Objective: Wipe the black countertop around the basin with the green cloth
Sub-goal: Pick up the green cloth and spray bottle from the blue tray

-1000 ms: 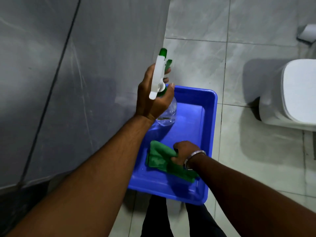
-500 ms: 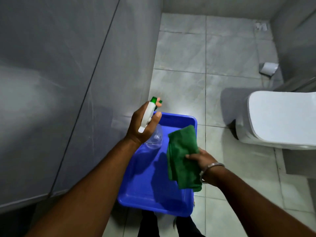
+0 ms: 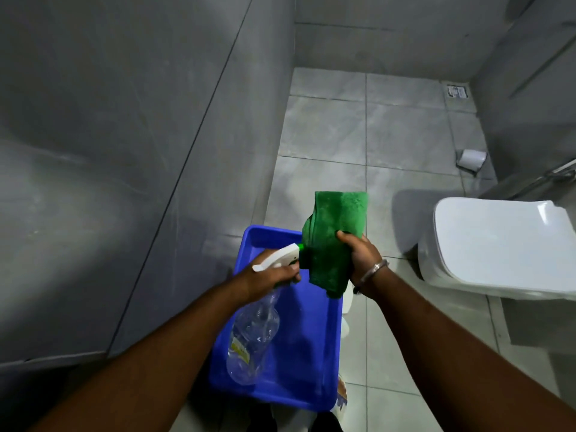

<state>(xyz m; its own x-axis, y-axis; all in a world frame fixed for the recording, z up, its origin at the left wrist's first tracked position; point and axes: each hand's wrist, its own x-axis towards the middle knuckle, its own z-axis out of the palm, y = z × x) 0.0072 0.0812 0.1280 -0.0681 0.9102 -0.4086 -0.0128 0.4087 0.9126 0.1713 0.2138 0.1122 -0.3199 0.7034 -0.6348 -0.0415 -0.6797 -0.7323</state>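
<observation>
Grey floor tiles [image 3: 324,179] surround a blue tray [image 3: 314,353]. Left hand [image 3: 268,277] grips the spray bottle [image 3: 252,341]. Right hand [image 3: 361,260] clutches the green cloth [image 3: 335,241].

Cloth [image 3: 338,235] green. Tray [image 3: 311,353] solid blue. Bottle [image 3: 252,338] clear, white trigger, green nozzle, yellowish label. Toilet [image 3: 505,247] white. Floor [image 3: 374,141] pale grey tiles, walls [image 3: 124,135] darker veined grey.
</observation>
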